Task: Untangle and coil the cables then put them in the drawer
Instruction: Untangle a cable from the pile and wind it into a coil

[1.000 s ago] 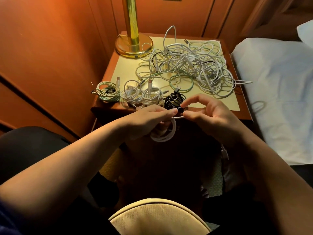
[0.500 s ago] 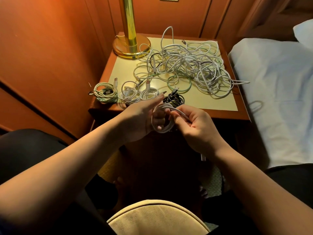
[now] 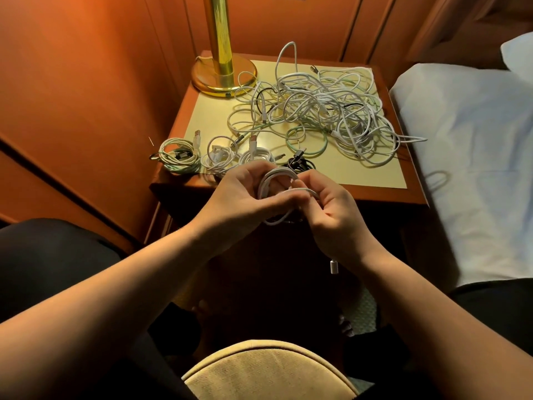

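Note:
A white cable (image 3: 277, 180) is wound in loops in front of the nightstand's near edge. My left hand (image 3: 245, 194) grips the loops. My right hand (image 3: 331, 209) pinches the cable's free strand over the coil; its white plug (image 3: 334, 267) dangles below my right wrist. A big tangle of mostly white cables (image 3: 323, 111) lies on the nightstand (image 3: 383, 171). Along its front edge sit several coiled cables: a greenish-white one (image 3: 177, 154), two white ones (image 3: 220, 157), (image 3: 258, 155) and a black one (image 3: 300, 163), partly hidden by my hands. The drawer is hidden in shadow.
A brass lamp base (image 3: 223, 73) stands at the nightstand's back left corner. Wood-panelled wall (image 3: 86, 82) closes the left side. A bed with a white sheet (image 3: 473, 157) lies to the right. A cushioned chair edge (image 3: 268, 370) is below my arms.
My right hand came in from the right and wrapped the free strand around the coil in my left hand. Both hands rose slightly toward the nightstand's edge.

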Demonstrator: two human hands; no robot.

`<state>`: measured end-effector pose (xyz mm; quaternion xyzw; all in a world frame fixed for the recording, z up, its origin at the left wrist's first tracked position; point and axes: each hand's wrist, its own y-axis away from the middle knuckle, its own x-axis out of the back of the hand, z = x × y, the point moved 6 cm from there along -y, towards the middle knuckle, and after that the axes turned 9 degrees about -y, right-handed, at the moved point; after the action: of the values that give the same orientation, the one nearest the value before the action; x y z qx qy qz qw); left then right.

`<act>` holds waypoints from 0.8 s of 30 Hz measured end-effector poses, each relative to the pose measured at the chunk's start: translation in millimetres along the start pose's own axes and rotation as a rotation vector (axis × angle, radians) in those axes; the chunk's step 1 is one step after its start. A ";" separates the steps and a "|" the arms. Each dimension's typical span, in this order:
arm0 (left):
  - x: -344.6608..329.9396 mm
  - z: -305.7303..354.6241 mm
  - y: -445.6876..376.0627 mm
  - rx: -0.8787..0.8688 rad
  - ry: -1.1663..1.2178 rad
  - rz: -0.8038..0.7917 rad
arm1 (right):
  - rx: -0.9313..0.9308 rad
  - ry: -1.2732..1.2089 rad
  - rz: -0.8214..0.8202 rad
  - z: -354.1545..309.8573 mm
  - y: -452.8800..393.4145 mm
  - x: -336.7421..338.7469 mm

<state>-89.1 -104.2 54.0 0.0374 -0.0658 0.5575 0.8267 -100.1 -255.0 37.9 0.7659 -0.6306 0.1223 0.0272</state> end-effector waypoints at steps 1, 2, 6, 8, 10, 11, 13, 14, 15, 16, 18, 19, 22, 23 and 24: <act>0.8 -0.8 -2.2 0.026 0.002 -0.074 | -0.011 -0.010 0.001 1.4 0.3 0.2; 1.4 -1.4 -4.0 0.052 0.005 -0.149 | -0.022 -0.022 0.003 3.7 0.4 0.5; 7.0 -4.6 -9.5 0.093 0.052 -0.208 | -0.041 -0.100 0.002 11.0 -1.2 -2.3; 6.8 -7.7 -11.4 0.125 0.033 -0.141 | -0.050 -0.147 -0.022 12.3 -2.0 -7.6; 4.4 -14.0 -12.0 0.180 0.027 -0.088 | -0.075 -0.208 -0.069 15.5 -1.9 -13.6; 2.7 -17.2 -11.7 0.205 0.035 -0.070 | -0.095 -0.233 -0.095 17.0 -1.4 -16.0; -1.2 -21.3 -10.6 0.241 0.063 -0.045 | -0.141 -0.302 -0.117 20.7 -0.3 -18.1; -4.0 -21.2 -10.2 0.248 0.084 -0.038 | -0.157 -0.341 -0.120 21.1 -0.1 -18.2; -7.0 -20.6 -10.1 0.251 0.117 -0.034 | -0.162 -0.381 -0.124 21.3 -0.3 -17.5; -8.9 -20.5 -10.2 0.266 0.170 -0.024 | -0.163 -0.409 -0.127 20.4 -0.8 -17.2; -10.2 -20.1 -10.3 0.328 0.310 0.005 | -0.167 -0.440 -0.134 16.3 -0.9 -17.1; -9.4 -19.8 -10.6 0.338 0.345 0.012 | -0.172 -0.451 -0.128 16.2 -1.5 -16.1; -6.9 -18.9 -12.6 0.294 0.303 0.018 | -0.162 -0.408 -0.105 15.2 -2.7 -9.3; -5.3 -20.6 -13.2 0.286 0.285 0.028 | -0.156 -0.320 -0.092 16.5 -3.6 -5.4; -4.1 -22.4 -14.1 0.284 0.278 0.039 | -0.157 -0.199 -0.077 17.5 -4.8 -0.3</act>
<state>-76.1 -110.2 31.4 0.0752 0.1277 0.5767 0.8034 -92.8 -257.1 21.4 0.7934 -0.6080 -0.0051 0.0288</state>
